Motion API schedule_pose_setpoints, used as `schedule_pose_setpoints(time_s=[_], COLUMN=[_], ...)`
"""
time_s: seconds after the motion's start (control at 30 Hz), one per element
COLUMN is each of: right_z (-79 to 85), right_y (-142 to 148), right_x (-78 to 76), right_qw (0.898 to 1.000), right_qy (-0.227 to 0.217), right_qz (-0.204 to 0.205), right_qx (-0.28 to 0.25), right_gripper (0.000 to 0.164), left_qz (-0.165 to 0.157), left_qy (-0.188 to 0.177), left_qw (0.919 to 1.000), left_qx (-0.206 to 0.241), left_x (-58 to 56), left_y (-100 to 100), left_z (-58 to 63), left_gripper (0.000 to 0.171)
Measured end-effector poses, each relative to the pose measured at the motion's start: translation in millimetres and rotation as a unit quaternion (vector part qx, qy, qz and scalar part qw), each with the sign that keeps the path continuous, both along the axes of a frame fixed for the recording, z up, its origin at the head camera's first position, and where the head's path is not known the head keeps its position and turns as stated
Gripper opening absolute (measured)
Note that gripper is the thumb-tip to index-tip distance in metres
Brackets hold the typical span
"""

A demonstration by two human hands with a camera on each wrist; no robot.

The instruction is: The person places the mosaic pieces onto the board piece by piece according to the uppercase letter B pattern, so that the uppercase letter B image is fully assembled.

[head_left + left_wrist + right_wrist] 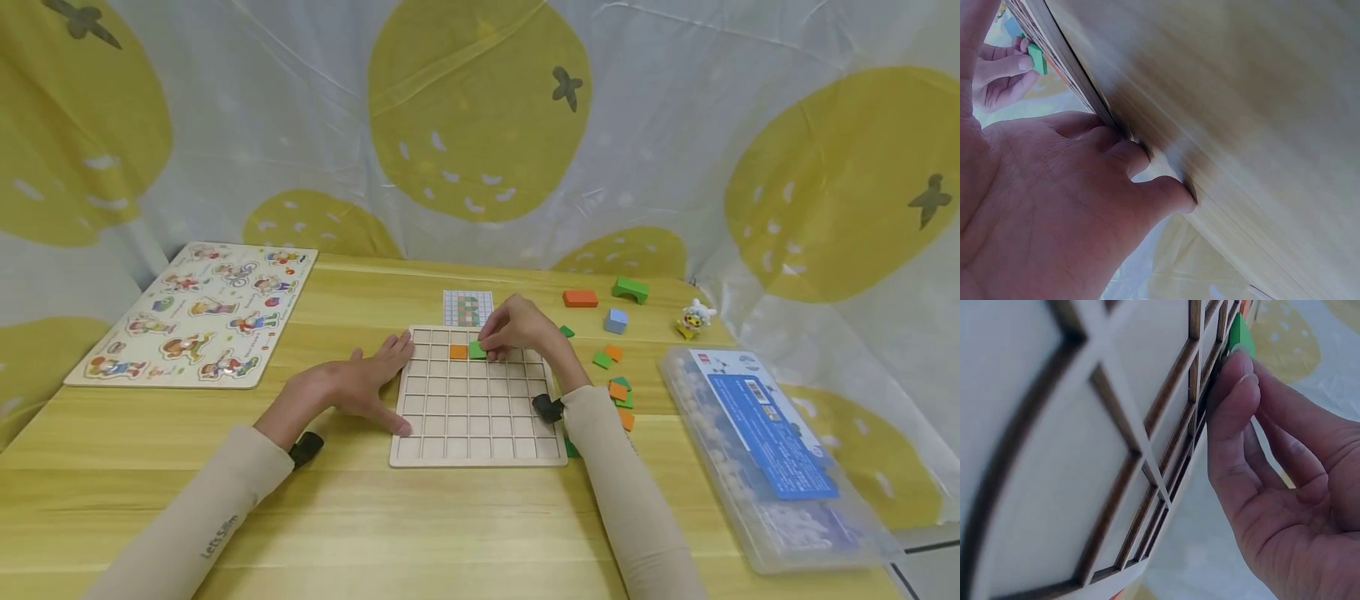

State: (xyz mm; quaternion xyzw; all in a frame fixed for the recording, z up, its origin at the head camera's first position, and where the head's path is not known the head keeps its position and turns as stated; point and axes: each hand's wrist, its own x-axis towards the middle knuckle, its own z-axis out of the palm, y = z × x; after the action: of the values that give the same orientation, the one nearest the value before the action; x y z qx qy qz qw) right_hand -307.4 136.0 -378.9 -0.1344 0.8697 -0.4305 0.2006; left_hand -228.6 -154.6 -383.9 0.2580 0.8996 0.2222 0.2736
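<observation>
Green tile [474,350] is pinched at the fingertips of the curled right hand [517,325], at the wooden board [478,406], just beside the orange tile [458,352]; the board's left edge is touched by the left hand [367,382], fingers spread.

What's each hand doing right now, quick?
Left hand: open, thumb and fingers spread along the left edge of the grid board.
Right hand: closed, pinching a green tile.
</observation>
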Motion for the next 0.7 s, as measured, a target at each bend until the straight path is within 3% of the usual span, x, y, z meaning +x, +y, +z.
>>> schedule_pose_setpoints(time_s=[0.27,0.7], right_z=[0.5,-1.9], right_y=[0.2,0.4], right_x=[1.9,1.6], right_qw=[1.0,0.999], right_qy=[-0.01,0.022], right_qz=[-0.023,0.013], right_qx=[0.014,0.026], right_gripper=[0.006,0.007], left_qz=[-0.003,0.003], left_qy=[0.002,0.002], left_qw=[1.0,1.0], left_qx=[-0.003,-0.003], left_x=[-0.1,1.0], left_y=[1.2,1.6], left_z=[1.2,1.9], left_gripper=[0.136,0.136])
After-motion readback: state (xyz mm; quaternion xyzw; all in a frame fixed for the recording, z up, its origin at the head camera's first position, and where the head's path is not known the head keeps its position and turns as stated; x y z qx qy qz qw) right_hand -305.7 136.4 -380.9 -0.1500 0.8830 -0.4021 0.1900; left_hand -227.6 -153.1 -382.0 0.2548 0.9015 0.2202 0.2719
